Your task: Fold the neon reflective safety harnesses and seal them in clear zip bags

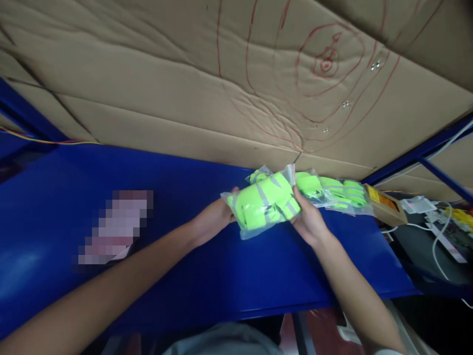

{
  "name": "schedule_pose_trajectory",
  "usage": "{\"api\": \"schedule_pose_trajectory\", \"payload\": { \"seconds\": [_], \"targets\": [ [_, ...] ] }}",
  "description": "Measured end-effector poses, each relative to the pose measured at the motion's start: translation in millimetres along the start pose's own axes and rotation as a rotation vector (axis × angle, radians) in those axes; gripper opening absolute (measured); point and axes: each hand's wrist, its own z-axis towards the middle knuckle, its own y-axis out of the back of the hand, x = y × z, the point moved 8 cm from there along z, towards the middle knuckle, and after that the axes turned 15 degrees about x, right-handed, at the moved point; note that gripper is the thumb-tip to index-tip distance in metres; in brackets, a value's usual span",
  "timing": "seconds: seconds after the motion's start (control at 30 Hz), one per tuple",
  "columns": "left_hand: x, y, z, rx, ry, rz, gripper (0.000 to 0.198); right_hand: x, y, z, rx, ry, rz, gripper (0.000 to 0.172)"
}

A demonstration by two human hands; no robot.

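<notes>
Both my hands hold one clear plastic packet [263, 203] of neon green fabric with grey reflective strips, just above a blue table [177, 266]. My left hand [212, 219] grips the packet's left end, fingers closed behind it. My right hand [308, 221] grips its right end, thumb on top. Just behind, further packets [332, 192] of the same green fabric lie in a row on the table against the cardboard.
A large cardboard sheet [185, 84] with red pen scribbles stands along the table's far edge. A blurred-out patch [116, 227] lies at left on the table. A small cardboard box [386, 204] sits at the right end, with white cables [439, 236] and clutter beyond.
</notes>
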Motion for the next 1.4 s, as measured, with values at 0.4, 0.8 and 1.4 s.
{"api": "schedule_pose_trajectory", "payload": {
  "seconds": [0.4, 0.8, 1.4],
  "targets": [
    [28.9, 41.7, -54.3, -0.300, 0.240, -0.275, 0.060, -50.2, -23.7, 6.4, 0.130, -0.086, -0.109, 0.035],
    [-51.6, 0.3, -87.1, -0.417, -0.243, 1.021, 0.040, -66.2, -48.4, -9.1, 0.315, -0.179, -0.020, 0.017],
    [-4.8, -16.6, -69.6, -0.069, 0.033, 0.649, 0.006, -56.6, -86.9, -22.5, 0.326, 0.088, -0.379, 0.008]
  ]
}}
